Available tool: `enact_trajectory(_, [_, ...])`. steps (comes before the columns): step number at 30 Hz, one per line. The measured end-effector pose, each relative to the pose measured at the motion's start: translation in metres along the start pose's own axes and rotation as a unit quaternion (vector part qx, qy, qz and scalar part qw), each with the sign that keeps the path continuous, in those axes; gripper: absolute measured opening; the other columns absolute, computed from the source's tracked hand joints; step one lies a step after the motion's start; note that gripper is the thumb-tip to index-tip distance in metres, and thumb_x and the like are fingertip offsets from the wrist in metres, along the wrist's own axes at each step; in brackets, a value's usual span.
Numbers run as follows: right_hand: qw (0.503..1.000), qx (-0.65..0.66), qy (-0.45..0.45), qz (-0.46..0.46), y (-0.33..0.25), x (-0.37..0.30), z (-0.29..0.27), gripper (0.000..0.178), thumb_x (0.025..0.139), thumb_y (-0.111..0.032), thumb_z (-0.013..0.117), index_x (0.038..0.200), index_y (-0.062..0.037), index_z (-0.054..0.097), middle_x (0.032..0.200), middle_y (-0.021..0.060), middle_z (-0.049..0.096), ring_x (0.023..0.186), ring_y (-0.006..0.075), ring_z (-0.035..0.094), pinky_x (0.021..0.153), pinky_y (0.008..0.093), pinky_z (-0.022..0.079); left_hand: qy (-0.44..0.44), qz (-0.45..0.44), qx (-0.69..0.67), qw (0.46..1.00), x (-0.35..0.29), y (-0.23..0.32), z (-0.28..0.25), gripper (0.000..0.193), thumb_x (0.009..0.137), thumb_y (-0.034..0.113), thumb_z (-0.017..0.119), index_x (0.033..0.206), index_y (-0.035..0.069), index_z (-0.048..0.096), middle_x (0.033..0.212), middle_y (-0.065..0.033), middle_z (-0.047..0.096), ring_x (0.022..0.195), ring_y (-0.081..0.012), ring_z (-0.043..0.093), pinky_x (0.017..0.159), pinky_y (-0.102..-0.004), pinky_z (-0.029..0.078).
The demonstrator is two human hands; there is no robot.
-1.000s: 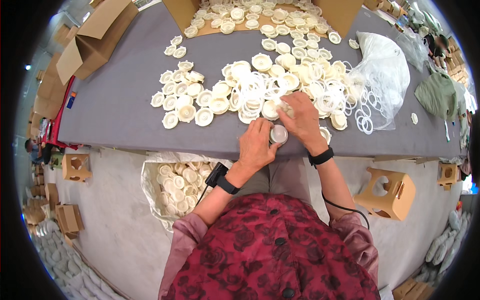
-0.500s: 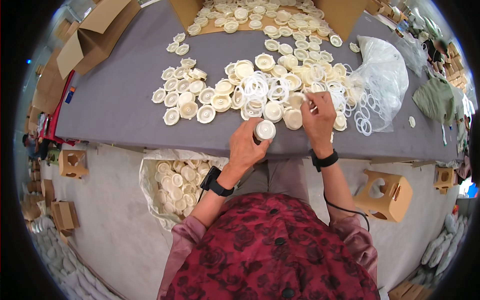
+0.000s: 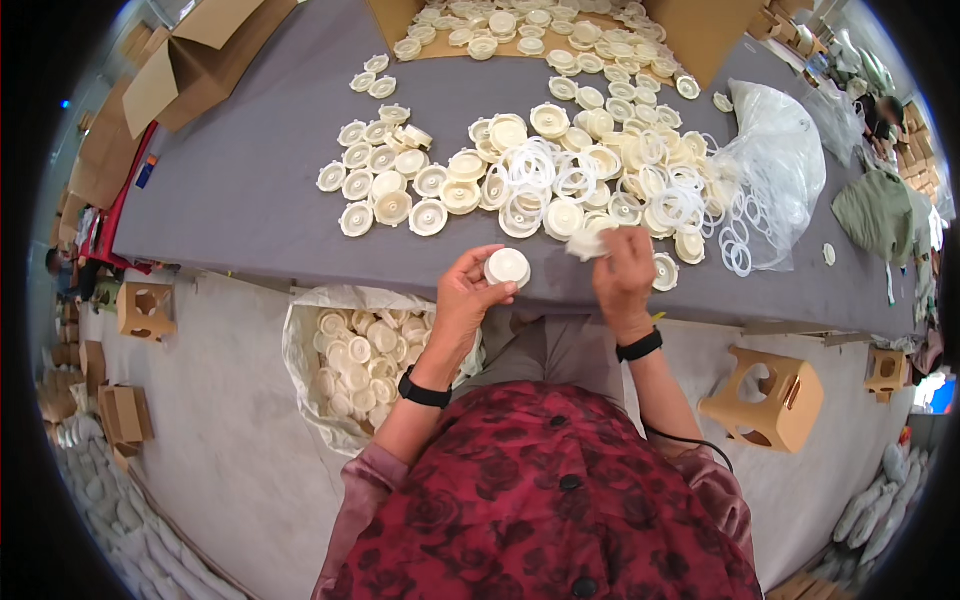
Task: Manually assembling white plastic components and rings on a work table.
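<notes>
Near the table's front edge, my left hand [image 3: 468, 296] grips a white round cap [image 3: 508, 267] between thumb and fingers, its domed face up. To its right, my right hand [image 3: 623, 275] is closed on a cream lugged cap [image 3: 588, 244], which is tilted and smeared by motion. Just beyond both hands lies a spread of similar cream caps [image 3: 461, 195], some face up and some turned over. White sealing rings [image 3: 532, 165] are heaped on top of them. More rings spill from a clear plastic bag [image 3: 775, 150] at the right.
An opened carton [image 3: 705, 45] full of caps stands at the back of the grey table [image 3: 250, 190]. Another empty carton [image 3: 190, 70] is at the far left. Below the table edge, a white sack [image 3: 300, 355] holds many caps. A tan plastic stool [image 3: 775, 395] stands on the floor at right.
My right hand has drawn back from the pile toward me, bringing a cream cap. My left hand has moved slightly left with its cap, its fingers more opened around it.
</notes>
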State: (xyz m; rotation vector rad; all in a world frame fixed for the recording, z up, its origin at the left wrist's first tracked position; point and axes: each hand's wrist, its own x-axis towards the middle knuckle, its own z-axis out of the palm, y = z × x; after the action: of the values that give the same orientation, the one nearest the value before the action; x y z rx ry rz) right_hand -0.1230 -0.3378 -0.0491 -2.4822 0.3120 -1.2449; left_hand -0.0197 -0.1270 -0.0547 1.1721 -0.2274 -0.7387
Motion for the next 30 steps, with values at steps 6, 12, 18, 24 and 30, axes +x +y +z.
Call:
enact_trajectory(6, [0.994, -0.075, -0.066, 0.039, 0.025, 0.022, 0.000, 0.051, 0.072, 0.014, 0.056, 0.122, 0.0032, 0.059, 0.116, 0.0200, 0.055, 0.109, 0.0352, 0.056, 0.091, 0.0415, 0.048, 0.008, 0.012, -0.003, 1.000, -0.004, -0.005, -0.009, 0.050, 0.083, -0.003, 0.073, 0.130, 0.000, 0.054, 0.108, -0.0106, 0.070, 0.091, -0.0147, 0.068, 0.076, -0.0261, 0.057])
enact_trajectory(12, [0.967, -0.195, -0.162, -0.032, -0.008, 0.016, -0.014, 0.061, 0.074, 0.012, 0.052, 0.135, 0.0027, 0.052, 0.138, 0.0209, 0.047, 0.131, 0.0376, 0.042, 0.111, 0.0476, 0.035, 0.012, 0.002, -0.031, 0.999, -0.002, -0.007, -0.014, 0.043, 0.088, -0.001, 0.069, 0.128, -0.002, 0.054, 0.105, -0.0105, 0.070, 0.092, -0.0143, 0.068, 0.078, -0.0267, 0.058])
enact_trajectory(18, [0.987, -0.059, -0.112, -0.098, -0.022, 0.028, 0.010, 0.040, 0.077, 0.002, 0.063, 0.117, -0.0008, 0.063, 0.115, 0.0123, 0.061, 0.114, 0.0314, 0.053, 0.098, 0.0423, 0.042, 0.018, 0.000, -0.049, 0.999, -0.002, -0.005, -0.011, 0.037, 0.088, -0.001, 0.067, 0.123, -0.002, 0.055, 0.101, -0.0096, 0.069, 0.089, -0.0147, 0.068, 0.075, -0.0264, 0.058])
enact_trajectory(24, [0.987, -0.050, -0.135, -0.071, -0.035, 0.051, 0.061, 0.023, 0.078, -0.009, 0.071, 0.100, -0.0039, 0.064, 0.091, 0.0081, 0.058, 0.091, 0.0276, 0.054, 0.080, 0.0410, 0.043, 0.023, 0.019, -0.041, 0.999, -0.009, -0.009, -0.009, 0.036, 0.086, -0.003, 0.066, 0.121, -0.002, 0.057, 0.099, -0.0068, 0.069, 0.084, -0.0108, 0.066, 0.072, -0.0232, 0.053])
enact_trajectory(30, [0.988, -0.052, -0.139, -0.041, -0.022, 0.049, 0.075, 0.016, 0.078, -0.007, 0.070, 0.092, -0.0052, 0.062, 0.085, 0.0090, 0.056, 0.085, 0.0287, 0.053, 0.076, 0.0415, 0.044, 0.008, 0.025, -0.054, 0.998, -0.013, -0.009, -0.010, 0.034, 0.087, -0.001, 0.065, 0.120, -0.001, 0.058, 0.102, -0.0056, 0.068, 0.087, -0.0090, 0.064, 0.078, -0.0232, 0.051])
